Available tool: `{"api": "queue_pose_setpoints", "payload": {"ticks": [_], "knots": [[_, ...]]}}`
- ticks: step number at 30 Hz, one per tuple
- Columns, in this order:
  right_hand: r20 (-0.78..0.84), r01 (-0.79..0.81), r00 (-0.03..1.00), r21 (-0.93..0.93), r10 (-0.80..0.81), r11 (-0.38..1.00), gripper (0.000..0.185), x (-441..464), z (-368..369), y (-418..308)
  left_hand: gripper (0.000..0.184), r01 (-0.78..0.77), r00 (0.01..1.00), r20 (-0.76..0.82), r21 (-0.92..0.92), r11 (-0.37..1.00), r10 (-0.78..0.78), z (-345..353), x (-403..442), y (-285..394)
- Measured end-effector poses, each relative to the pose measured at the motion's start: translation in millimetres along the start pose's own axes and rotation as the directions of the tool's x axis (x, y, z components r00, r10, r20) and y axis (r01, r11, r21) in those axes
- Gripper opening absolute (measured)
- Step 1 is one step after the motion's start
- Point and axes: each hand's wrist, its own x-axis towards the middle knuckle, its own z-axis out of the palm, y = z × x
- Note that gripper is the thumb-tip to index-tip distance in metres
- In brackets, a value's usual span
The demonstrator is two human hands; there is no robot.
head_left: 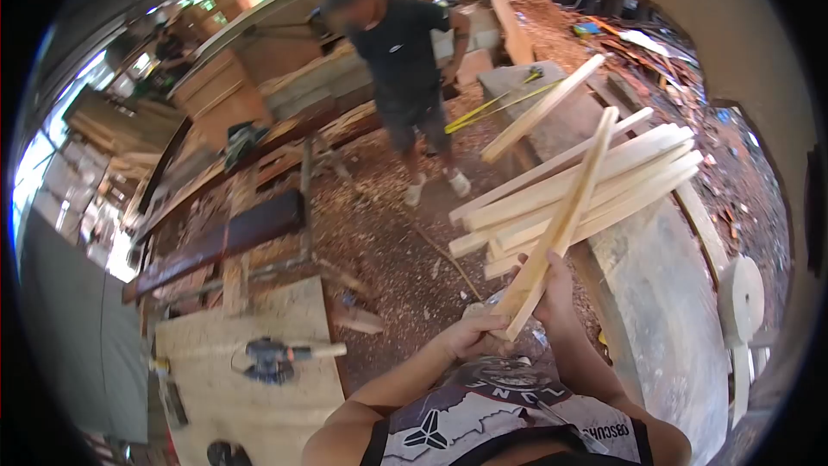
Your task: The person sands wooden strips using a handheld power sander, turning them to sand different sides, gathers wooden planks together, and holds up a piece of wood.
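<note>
A long, pale wooden strip (562, 223) slants up and away from my body, its far end over a stack of similar strips (634, 160). Around its near end my left hand (476, 336) is closed, close to my shirt. A little farther along, my right hand (556, 289) grips the same strip from the right side. The stack lies on a grey worktable (668, 293), and I cannot tell whether the held strip touches it. Another single strip (543, 110) lies beyond the stack.
A person (401, 60) in dark clothes stands ahead on shavings-covered ground. A yellow tape measure (483, 112) stretches near the far table end. To the left, a power tool (272, 360) sits on a plywood board (285, 410), with a dark varnished plank (220, 242) beyond.
</note>
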Motion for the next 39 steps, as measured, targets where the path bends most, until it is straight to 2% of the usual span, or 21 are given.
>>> {"api": "queue_pose_setpoints", "payload": {"ticks": [1, 3, 5, 6, 7, 8, 9, 11, 12, 15, 17, 20, 22, 24, 25, 26, 28, 31, 33, 34, 39], "knots": [[0.004, -0.029, 1.0, -0.002, 0.029, 1.0, 0.05, -2, -4, 7, 0.059, -0.008, 1.0, -0.026, -0.011, 1.0, 0.008, 9, -13, -4], [0.181, 0.043, 0.981, 0.152, -0.07, 0.987, 0.049, -11, -21, 13, 0.064, -0.073, 0.99, -0.097, 0.287, 0.955, 0.105, 27, -33, -12], [0.108, 0.108, 0.985, 0.199, -0.131, 0.974, 0.044, -44, 2, 0, 0.068, -0.081, 0.997, 0.009, 0.262, 0.962, 0.081, 65, -51, -16], [0.03, 0.132, 0.989, 0.224, -0.142, 0.966, 0.041, -57, 14, -13, 0.054, -0.202, 0.979, 0.088, 0.262, 0.944, 0.185, 83, -59, -20], [0.151, 0.16, 0.97, 0.194, -0.191, 0.968, 0.041, -58, 7, -25, 0.04, -0.328, 0.942, 0.163, 0.248, 0.912, 0.295, 91, -65, -24], [0.277, 0.189, 0.934, 0.159, -0.227, 0.969, 0.042, -60, -2, -35, 0.037, -0.352, 0.915, 0.294, 0.244, 0.903, 0.277, 90, -66, -26], [0.257, 0.206, 0.935, 0.169, -0.245, 0.964, 0.042, -63, -4, -50, 0.037, -0.333, 0.917, 0.306, 0.243, 0.911, 0.254, 86, -68, -29], [0.363, 0.214, 0.884, 0.245, -0.294, 0.946, 0.045, -76, 0, -81, 0.037, -0.098, 0.989, -0.014, 0.674, 0.732, 0.145, 75, -70, -36], [0.354, 0.235, 0.88, 0.254, -0.316, 0.938, 0.045, -83, 4, -91, 0.037, -0.043, 0.972, -0.115, 0.776, 0.629, 0.207, 63, -69, -43], [0.406, 0.402, 0.719, 0.419, -0.564, 0.814, 0.047, -101, 8, -112, 0.039, -0.038, 0.968, -0.127, 0.78, 0.624, 0.218, 44, -72, -47], [0.391, 0.209, 0.764, 0.603, -0.513, 0.77, 0.049, -106, 2, -119, 0.044, -0.032, 0.98, -0.091, 0.802, 0.596, 0.175, 31, -76, -51], [0.149, 0.413, 0.817, 0.523, -0.557, 0.745, 0.049, -112, 8, -108, 0.051, 0.097, 0.959, -0.198, 0.902, 0.421, 0.202, -13, -75, -74], [0.067, 0.481, 0.823, 0.444, -0.563, 0.756, 0.049, -112, 11, -100, 0.055, 0.259, 0.947, -0.231, 0.961, -0.101, 0.224, -77, -75, -97], [0.04, 0.501, 0.823, 0.417, -0.566, 0.758, 0.05, -106, 13, -92, 0.054, 0.291, 0.942, -0.311, 0.944, 0.158, 0.124, -176, -82, -140], [0.048, 0.43, 0.836, 0.561, -0.547, 0.707, 0.05, -101, 13, -88, 0.054, 0.317, 0.934, -0.349, 0.906, 0.28, 0.073, -221, -86, -160], [0.064, 0.346, 0.846, 0.689, -0.529, 0.637, 0.049, -100, 14, -84, 0.054, 0.395, 0.901, -0.433, 0.849, 0.35, 0.035, -231, -102, -174], [0.036, 0.36, 0.856, 0.673, -0.515, 0.646, 0.049, -100, 22, -78, 0.054, 0.585, 0.751, -0.656, 0.609, 0.536, -0.076, -248, -136, -201], [0.019, 0.341, 0.884, 0.659, -0.468, 0.671, 0.045, -103, 22, -77, 0.048, 0.59, 0.665, -0.745, 0.49, 0.642, -0.043, -313, -203, -260], [0.009, 0.307, 0.911, 0.654, -0.413, 0.692, 0.039, -102, 28, -76, 0.05, 0.615, 0.57, -0.82, 0.38, 0.691, -0.057, -308, -240, -283], [-0.058, 0.341, 0.911, 0.665, -0.409, 0.664, 0.049, -114, 36, -74, 0.051, 0.614, 0.523, -0.85, 0.324, 0.72, -0.064, -303, -256, -294], [0.067, 0.305, 0.887, 0.658, -0.457, 0.689, 0.049, -113, 28, -86, 0.055, 0.557, 0.382, -0.918, 0.139, 0.819, -0.105, -280, -286, -338]]}}
